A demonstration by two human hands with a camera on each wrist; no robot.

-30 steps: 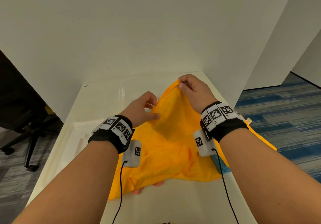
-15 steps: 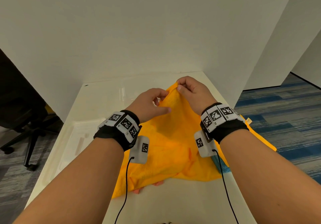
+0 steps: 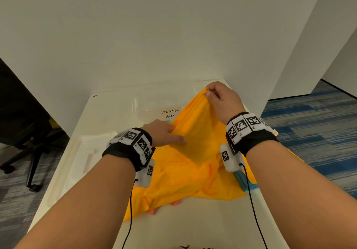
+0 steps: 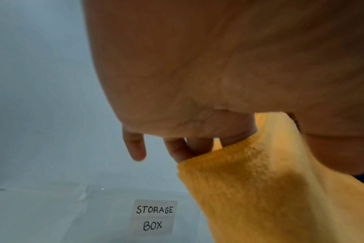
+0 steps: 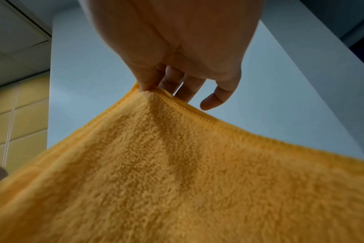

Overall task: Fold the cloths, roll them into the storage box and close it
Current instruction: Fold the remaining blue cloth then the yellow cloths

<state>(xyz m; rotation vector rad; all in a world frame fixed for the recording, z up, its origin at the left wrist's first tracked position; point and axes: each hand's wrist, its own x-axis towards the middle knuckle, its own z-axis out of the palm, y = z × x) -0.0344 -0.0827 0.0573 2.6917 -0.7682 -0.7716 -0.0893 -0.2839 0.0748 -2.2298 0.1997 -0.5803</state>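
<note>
An orange cloth (image 3: 195, 158) lies rumpled on the white table, with one corner lifted. My right hand (image 3: 218, 98) pinches that raised corner between thumb and forefinger (image 5: 148, 85), the other fingers loose. My left hand (image 3: 166, 132) holds the cloth's left edge lower down, thumb on top and fingers behind the cloth (image 4: 249, 189). A clear storage box (image 3: 154, 103) with a "STORAGE BOX" label (image 4: 154, 217) stands at the back of the table, just beyond my left hand. A blue cloth (image 3: 243, 181) and a pink one (image 3: 173, 204) peek from under the orange one.
The clear lid (image 3: 85, 158) lies on the table's left side. White walls close the table (image 3: 193, 225) in at the back and right. An office chair (image 3: 25, 132) stands on the floor to the left. Blue carpet lies to the right.
My left hand has slid left and down along the cloth's edge, away from the right hand, stretching the edge and uncovering the box label. The right hand has risen slightly with the corner.
</note>
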